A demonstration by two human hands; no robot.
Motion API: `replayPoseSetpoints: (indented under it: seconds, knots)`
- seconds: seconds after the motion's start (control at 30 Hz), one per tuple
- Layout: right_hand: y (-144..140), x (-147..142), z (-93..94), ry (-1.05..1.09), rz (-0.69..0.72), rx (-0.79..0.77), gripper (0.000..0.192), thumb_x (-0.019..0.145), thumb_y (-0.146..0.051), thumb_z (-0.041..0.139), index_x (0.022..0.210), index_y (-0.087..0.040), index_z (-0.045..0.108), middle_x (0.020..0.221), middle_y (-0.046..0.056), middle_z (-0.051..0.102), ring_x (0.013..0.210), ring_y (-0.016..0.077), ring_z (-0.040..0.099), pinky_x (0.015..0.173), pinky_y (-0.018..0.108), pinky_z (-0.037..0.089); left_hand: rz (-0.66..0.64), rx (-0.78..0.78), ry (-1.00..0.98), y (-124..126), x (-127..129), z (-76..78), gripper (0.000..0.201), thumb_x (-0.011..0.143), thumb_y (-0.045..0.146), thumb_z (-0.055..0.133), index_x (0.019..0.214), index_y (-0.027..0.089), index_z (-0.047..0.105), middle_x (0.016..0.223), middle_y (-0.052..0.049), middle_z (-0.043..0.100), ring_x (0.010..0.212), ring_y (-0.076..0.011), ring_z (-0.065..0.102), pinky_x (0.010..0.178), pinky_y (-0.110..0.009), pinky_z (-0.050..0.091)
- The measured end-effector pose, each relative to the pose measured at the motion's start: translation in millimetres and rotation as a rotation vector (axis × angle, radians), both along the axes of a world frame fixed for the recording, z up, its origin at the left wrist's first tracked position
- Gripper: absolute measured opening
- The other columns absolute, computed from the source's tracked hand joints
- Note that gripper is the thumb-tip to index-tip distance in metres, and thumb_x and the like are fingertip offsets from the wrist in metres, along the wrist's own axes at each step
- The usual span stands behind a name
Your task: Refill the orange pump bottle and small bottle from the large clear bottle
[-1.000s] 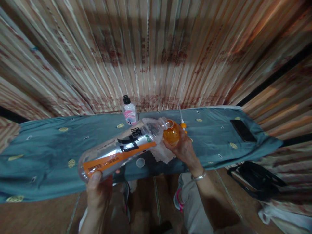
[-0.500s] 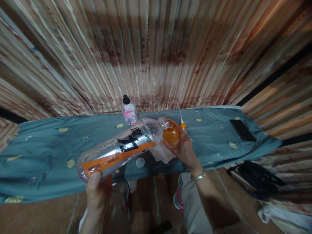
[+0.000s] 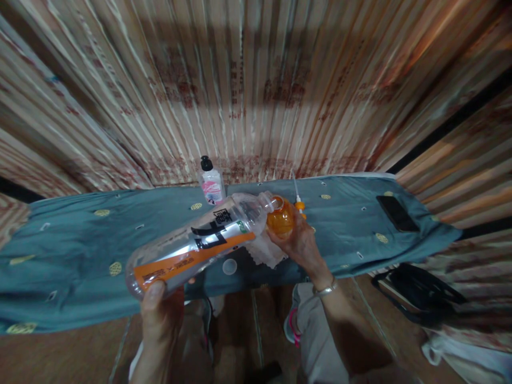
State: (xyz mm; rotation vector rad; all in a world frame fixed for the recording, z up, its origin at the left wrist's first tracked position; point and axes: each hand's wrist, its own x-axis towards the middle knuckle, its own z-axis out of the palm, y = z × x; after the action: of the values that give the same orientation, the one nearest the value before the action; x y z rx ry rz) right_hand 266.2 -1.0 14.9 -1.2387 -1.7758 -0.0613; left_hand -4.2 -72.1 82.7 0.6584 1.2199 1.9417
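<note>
My left hand (image 3: 162,309) is closed around the base end of a large clear plastic bottle (image 3: 192,245) with an orange and silver label. The bottle lies tilted in the air, its neck pointing right. My right hand (image 3: 300,242) grips a small amber bottle (image 3: 280,218), whose mouth meets the mouth of the large bottle. Whether liquid is passing between them I cannot tell. Below the necks a crumpled white tissue (image 3: 266,253) rests on the cloth. An orange and white pump top (image 3: 299,205) with a thin tube lies just behind the amber bottle.
A clear pump bottle (image 3: 212,186) with a black top and pink label stands at the back. A small translucent cap (image 3: 229,266) lies near the front edge of the green cloth (image 3: 80,240). At right are a black phone (image 3: 397,213) and, below, a dark bag (image 3: 416,293).
Almost nothing differs. Both hands hold the two bottles mouth to mouth as before, and the view has shifted very slightly.
</note>
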Motion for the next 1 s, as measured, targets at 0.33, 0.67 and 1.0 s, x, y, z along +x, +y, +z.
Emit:
replayPoseSetpoints:
  seconds: [0.33,0.67,1.0]
  knots:
    - [-0.7,-0.7,-0.4,0.002,0.002,0.021,0.079,0.087,-0.037,0.079,0.152,-0.013,0.041,0.129,0.021,0.073,0.115,0.0359,0.075,0.097,0.053,0.066,0.007,-0.015,-0.013,-1.8,0.1,0.5,0.059,0.037,0.057,0.096,0.072,0.019,0.068,0.078,-0.003,0.073,0.058,-0.0158,0.062,0.039,-0.022,0.051]
    - [-0.7,1.4,0.5,-0.047,-0.016,-0.013,0.083,0.083,-0.035,0.083,0.152,-0.015,0.040,0.130,0.021,0.073,0.117,0.0343,0.075,0.097,0.049,0.065,-0.009,-0.004,0.000,-2.3,1.3,1.4,0.059,0.039,0.058,0.097,0.078,0.021,0.072,0.086,-0.004,0.075,0.063,-0.0164,0.062,0.041,-0.022,0.051]
    - [-1.0,1.0,-0.7,-0.036,-0.034,-0.046,0.081,0.084,-0.039,0.081,0.150,-0.014,0.042,0.130,0.021,0.073,0.117,0.0351,0.075,0.098,0.051,0.065,-0.010,-0.004,0.005,-4.0,3.2,2.7,0.061,0.042,0.056,0.096,0.086,0.021,0.073,0.090,-0.005,0.075,0.065,-0.0160,0.061,0.042,-0.021,0.050]
